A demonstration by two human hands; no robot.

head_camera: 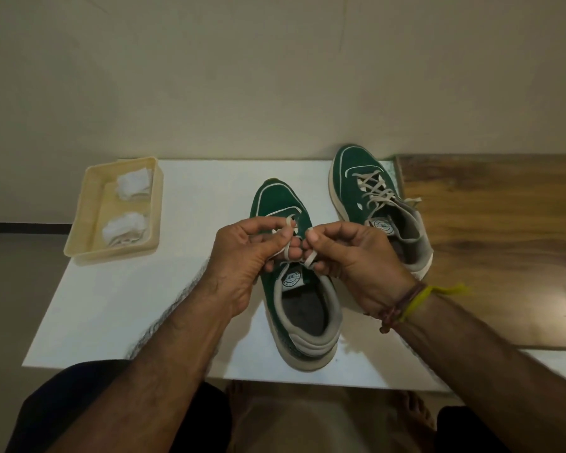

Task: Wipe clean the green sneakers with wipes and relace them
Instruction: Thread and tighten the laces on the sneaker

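Near sneaker [283, 204], left hand [242, 256] and right hand [356, 256] each pinching lace [309, 258] above tongue

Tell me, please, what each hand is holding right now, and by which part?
Both hold the near sneaker's lace: the left hand pinches one strand, the right hand the other, each looped over its fingers above the tongue.
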